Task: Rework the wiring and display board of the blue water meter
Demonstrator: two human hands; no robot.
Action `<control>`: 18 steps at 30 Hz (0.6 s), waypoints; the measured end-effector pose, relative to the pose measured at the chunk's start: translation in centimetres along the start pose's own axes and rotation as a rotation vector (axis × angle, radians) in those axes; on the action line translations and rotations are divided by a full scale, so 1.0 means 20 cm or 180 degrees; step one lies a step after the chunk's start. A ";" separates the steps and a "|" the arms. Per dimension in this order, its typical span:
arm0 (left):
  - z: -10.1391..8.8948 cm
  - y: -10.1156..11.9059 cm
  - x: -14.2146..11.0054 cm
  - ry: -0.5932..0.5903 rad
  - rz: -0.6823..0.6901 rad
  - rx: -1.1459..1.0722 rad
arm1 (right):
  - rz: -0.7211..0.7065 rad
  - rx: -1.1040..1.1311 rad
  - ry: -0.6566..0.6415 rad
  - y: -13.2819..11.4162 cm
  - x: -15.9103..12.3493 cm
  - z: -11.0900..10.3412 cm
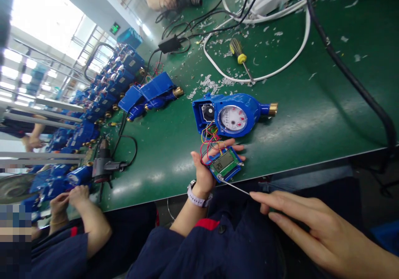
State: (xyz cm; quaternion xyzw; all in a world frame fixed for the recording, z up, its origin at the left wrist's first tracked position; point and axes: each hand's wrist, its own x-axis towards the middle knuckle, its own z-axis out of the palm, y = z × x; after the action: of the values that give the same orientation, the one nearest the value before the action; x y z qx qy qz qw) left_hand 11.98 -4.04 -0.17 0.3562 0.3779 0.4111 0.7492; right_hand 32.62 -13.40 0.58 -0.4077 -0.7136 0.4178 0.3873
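Note:
My left hand [208, 167] grips a small green circuit board with an LCD screen [225, 164] in a blue frame, at the near edge of the table. Coloured wires [209, 140] run from the board up into an opened blue water meter [234, 115] with a round dial and a brass end, lying on the green table [296, 117]. My right hand [307, 225] is low at the right, fingers stretched, pinching the end of a thin metal rod [234, 185] whose tip touches the board's lower corner. A watch sits on my left wrist.
A yellow-handled screwdriver [240, 57], white and black cables, a power strip and plastic shavings lie further back. Several blue meters [149, 94] line the left side. A heat gun [104, 164] rests at the left edge. One person's arms are at lower left, another's hands at the top.

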 end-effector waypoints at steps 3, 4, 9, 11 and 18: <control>0.01 0.01 0.01 0.0170 0.0048 0.0020 | 0.0046 -0.0042 -0.0125 -0.01 0.01 0.00; 0.02 0.01 0.01 0.0213 0.0060 0.0043 | 0.0045 -0.0065 -0.0144 -0.02 0.02 0.00; 0.02 -0.01 0.02 0.0213 -0.0040 -0.0009 | -0.0074 -0.0339 -0.0122 -0.01 0.04 0.02; 0.02 -0.01 0.02 0.0202 -0.0031 -0.0064 | -0.0097 -0.0413 -0.0149 -0.01 0.05 0.03; 0.04 0.00 0.03 0.0313 0.0190 0.0109 | -0.0250 -0.0719 -0.0131 -0.01 0.07 0.03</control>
State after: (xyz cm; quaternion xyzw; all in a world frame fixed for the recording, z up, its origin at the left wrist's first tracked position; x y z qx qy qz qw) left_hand 12.94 -3.67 0.14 0.3595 0.4105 0.4438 0.7108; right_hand 31.51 -12.41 0.80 -0.4119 -0.7793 0.3275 0.3403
